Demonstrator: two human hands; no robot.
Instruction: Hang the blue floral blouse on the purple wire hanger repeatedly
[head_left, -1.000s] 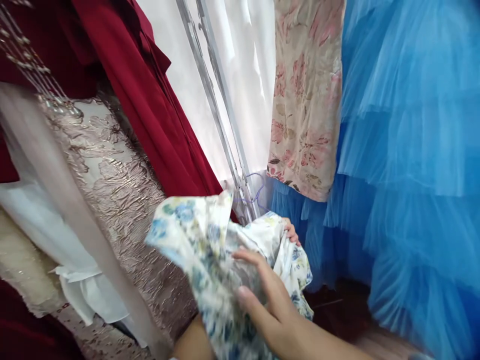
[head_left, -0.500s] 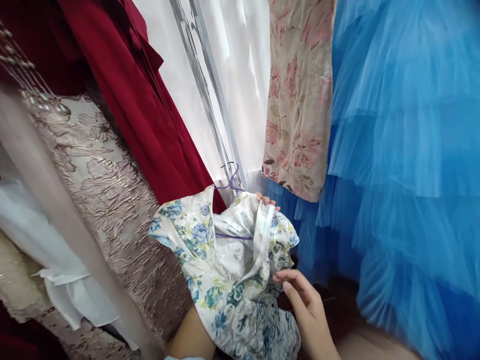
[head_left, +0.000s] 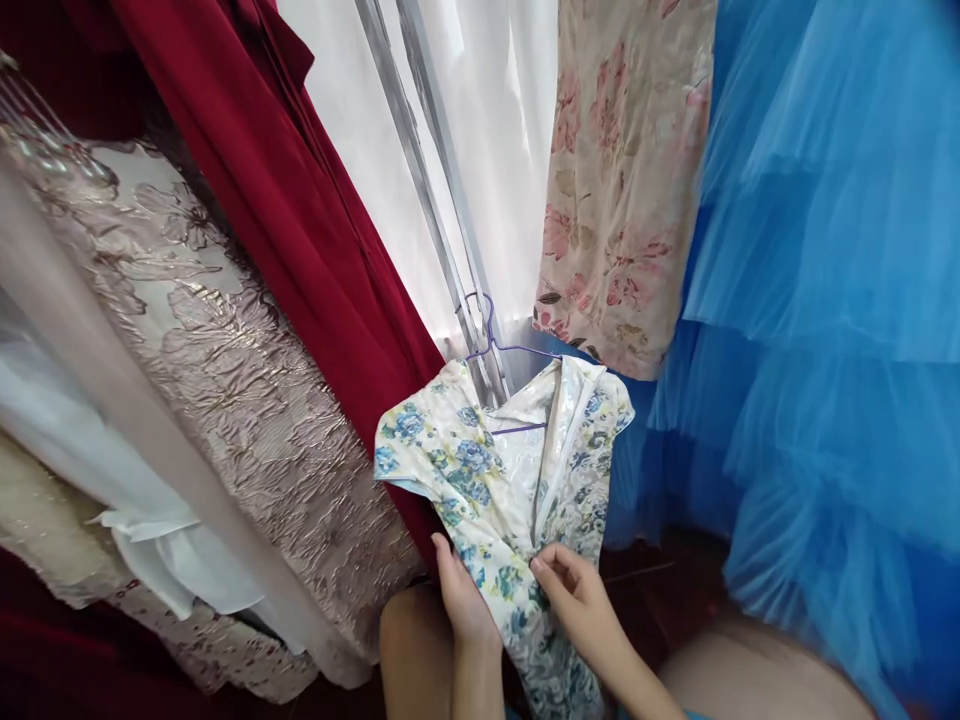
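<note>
A white dress with blue and yellow flowers (head_left: 472, 455) hangs on a purple wire hanger (head_left: 491, 340). Its opening gapes in a V, edged by a pale strip that looks like zip tape (head_left: 564, 455). At the bottom point of that V, my right hand (head_left: 574, 590) pinches the fabric between thumb and bent fingers; any zip pull there is hidden. My left hand (head_left: 466, 600) holds the dress at its left side, thumb upright at the edge and the other fingers hidden behind the cloth.
Metal uprights (head_left: 442, 190) stand behind the hanger, before a white curtain (head_left: 495, 130). A dark red garment (head_left: 300, 250) and a pinkish embossed one (head_left: 225, 330) hang left. To the right hang a pink-flowered garment (head_left: 622, 200) and a blue tulle skirt (head_left: 817, 270).
My left hand has come out from inside the dress's shoulder to its lower left side. My right hand has moved left onto the opening's bottom. The dress now hangs straighter.
</note>
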